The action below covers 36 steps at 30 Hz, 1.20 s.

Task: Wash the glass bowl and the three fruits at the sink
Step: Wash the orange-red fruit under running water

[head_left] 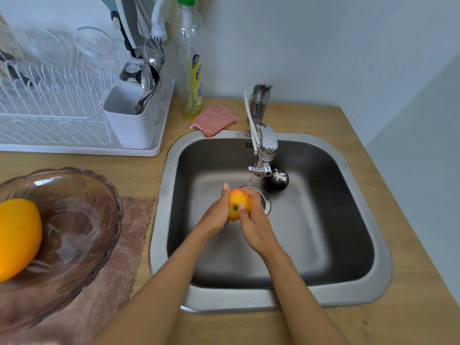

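Observation:
Over the steel sink [348, 282] I hold a yellow-red fruit [236, 201] under a thin stream from the tap [263, 150]. My left hand [216, 215] cups its left side, and my right hand [256, 225] wraps its right side with the thumb across the front. A dark, rounded fruit [276, 180] with a white patch lies on the sink floor behind the tap's spout. The tinted glass bowl [82, 220] stands on a pink cloth [119, 270] left of the sink, with an orange fruit [17, 237] inside it.
A white dish rack [62, 113] with glasses and cutlery fills the back left counter. A dish soap bottle [190, 70] and a red mesh scrubber [214, 118] sit behind the sink. Walls close in at the back and right.

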{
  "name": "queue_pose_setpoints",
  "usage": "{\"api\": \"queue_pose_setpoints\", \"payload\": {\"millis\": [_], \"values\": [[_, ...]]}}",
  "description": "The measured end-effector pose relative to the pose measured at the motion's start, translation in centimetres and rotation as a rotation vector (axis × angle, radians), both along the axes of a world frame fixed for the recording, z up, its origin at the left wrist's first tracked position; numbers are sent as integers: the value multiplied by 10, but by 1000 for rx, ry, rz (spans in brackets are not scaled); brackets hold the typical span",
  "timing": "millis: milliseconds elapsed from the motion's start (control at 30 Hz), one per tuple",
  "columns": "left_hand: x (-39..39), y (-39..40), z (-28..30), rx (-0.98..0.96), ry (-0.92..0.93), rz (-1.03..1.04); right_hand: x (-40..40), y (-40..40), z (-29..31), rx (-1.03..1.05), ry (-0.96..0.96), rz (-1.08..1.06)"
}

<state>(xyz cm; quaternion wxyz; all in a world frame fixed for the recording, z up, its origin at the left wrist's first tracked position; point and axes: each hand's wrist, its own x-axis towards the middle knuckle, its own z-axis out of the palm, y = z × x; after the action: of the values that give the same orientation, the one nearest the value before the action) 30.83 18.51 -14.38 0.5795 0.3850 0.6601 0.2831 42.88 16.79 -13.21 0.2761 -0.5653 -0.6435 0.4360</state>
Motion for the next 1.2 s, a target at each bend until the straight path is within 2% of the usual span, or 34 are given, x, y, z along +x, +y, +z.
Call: {"api": "queue_pose_setpoints", "payload": {"millis": [100,267,367,433,533,600,700,767,867,933,1033,1133,1200], "values": [[1,-2,-2,70,-17,-31,0,0,1,-32,44,-45],[7,-18,4,277,180,-162,-2,4,9,-75,131,-248],[7,-22,4,377,201,-199,-2,17,13,-346,181,-368],[7,-22,3,369,212,-197,-3,21,14,-514,216,-397],[4,-19,6,347,202,-112,-3,14,11,-386,82,-228],[4,-19,6,352,199,-112,-2,9,10,-314,58,-197],[6,-22,3,413,237,-162,-2,14,8,-407,182,-341],[7,-24,3,461,278,-188,-2,18,10,-556,309,-428],[9,-24,4,490,334,-212,1,17,14,-742,434,-435],[10,-23,4,478,348,-204,2,16,14,-709,420,-401],[9,-22,5,435,257,-152,-1,14,14,-488,265,-333],[7,-19,2,276,194,-134,1,8,14,-236,75,-228],[6,-16,3,159,172,-137,3,3,12,-129,30,-147]]}}
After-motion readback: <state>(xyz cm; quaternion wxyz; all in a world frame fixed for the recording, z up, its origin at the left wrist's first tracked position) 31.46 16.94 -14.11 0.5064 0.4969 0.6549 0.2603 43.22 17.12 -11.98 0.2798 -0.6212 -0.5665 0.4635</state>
